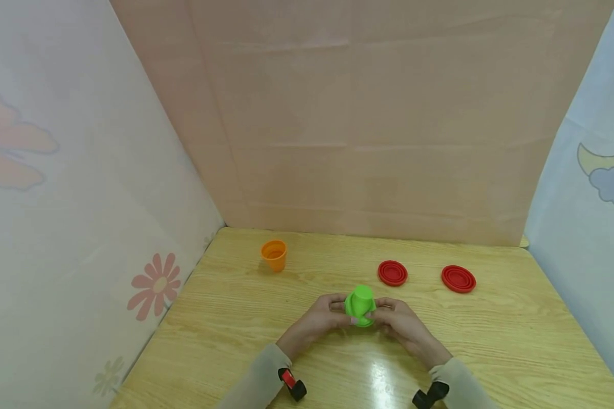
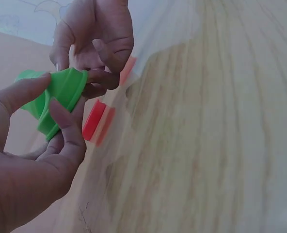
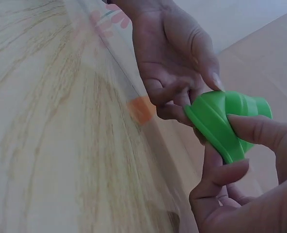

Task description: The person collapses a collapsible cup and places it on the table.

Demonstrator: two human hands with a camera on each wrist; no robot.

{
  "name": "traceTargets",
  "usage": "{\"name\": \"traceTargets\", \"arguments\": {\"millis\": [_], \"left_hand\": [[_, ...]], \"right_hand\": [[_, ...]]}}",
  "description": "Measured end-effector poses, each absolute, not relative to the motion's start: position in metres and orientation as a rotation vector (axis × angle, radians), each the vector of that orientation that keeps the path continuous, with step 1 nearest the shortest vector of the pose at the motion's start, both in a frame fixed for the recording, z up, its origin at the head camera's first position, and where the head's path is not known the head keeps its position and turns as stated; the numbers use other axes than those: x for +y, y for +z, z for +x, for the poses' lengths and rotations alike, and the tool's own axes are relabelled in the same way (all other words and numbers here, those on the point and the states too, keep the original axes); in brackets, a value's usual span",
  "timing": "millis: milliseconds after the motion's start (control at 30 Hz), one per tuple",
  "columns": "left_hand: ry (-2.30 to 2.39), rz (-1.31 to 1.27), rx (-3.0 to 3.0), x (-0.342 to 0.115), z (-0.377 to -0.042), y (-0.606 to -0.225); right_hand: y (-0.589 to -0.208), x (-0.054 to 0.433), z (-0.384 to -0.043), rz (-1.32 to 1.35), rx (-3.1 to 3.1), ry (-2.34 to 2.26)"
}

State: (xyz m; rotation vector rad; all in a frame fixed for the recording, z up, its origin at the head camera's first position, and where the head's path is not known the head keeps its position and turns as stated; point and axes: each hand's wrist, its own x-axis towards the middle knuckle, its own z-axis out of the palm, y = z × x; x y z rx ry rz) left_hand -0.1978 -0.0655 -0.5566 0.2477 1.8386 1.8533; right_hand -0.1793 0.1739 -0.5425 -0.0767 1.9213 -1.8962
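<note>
A green collapsible silicone cup (image 1: 360, 305) is held between both hands above the middle of the table, its narrow base turned up and its wall twisted and partly folded. My left hand (image 1: 321, 317) pinches its left side, thumb on the wall and fingers under the wide rim. From the other side my right hand (image 1: 401, 325) grips it, the thumb pressing the wall in the right wrist view. The dented wall of the cup (image 3: 221, 121) shows a diagonal crease there. The inside of the cup is hidden.
An orange cup (image 1: 274, 255) stands expanded at the back left of the wooden table (image 1: 225, 318). Two red collapsed cups, one (image 1: 392, 273) nearer the middle and one (image 1: 458, 279) further right, lie flat behind the right hand. Fabric walls enclose the back and sides.
</note>
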Motion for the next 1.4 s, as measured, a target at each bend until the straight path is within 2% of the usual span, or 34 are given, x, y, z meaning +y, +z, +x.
{"name": "traceTargets", "arguments": {"millis": [633,900,1400], "left_hand": [[1.955,0.096,1.921,-0.057,-0.196,-0.560],[1.958,0.038,1.928,-0.060,-0.197,-0.557],[1.921,0.156,1.928,-0.058,-0.195,-0.553]], "right_hand": [[-0.542,0.165,-0.179,0.006,1.964,-1.913],[-0.547,0.176,-0.184,-0.166,1.784,-1.955],[-0.545,0.174,-0.183,-0.072,1.778,-1.920]]}}
